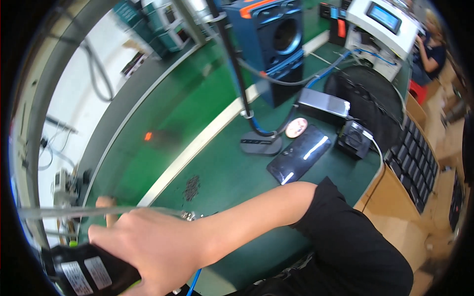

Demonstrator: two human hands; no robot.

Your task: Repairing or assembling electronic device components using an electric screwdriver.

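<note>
My right hand (158,244) reaches across to the lower left from a black sleeve. Its fingers and thumb are closed around a black device (91,271) with two white labels and bits of bright green; the lower picture edge cuts it off. A translucent grey tube (64,212) runs past the knuckles toward a small shiny metal part (189,215) beside the wrist. A fingertip (105,202) shows behind the tube; whose hand it belongs to I cannot make out. My left hand cannot be made out otherwise. A patch of small dark pieces (191,188) lies on the green bench beyond the wrist.
A dark phone-like slab (299,154), a round sticker (296,128), a grey box (323,104) and a black cube-shaped device (354,140) lie on the bench. A post on an oval base (260,143) stands near a blue speaker-like box (269,44). A person (430,54) sits far right.
</note>
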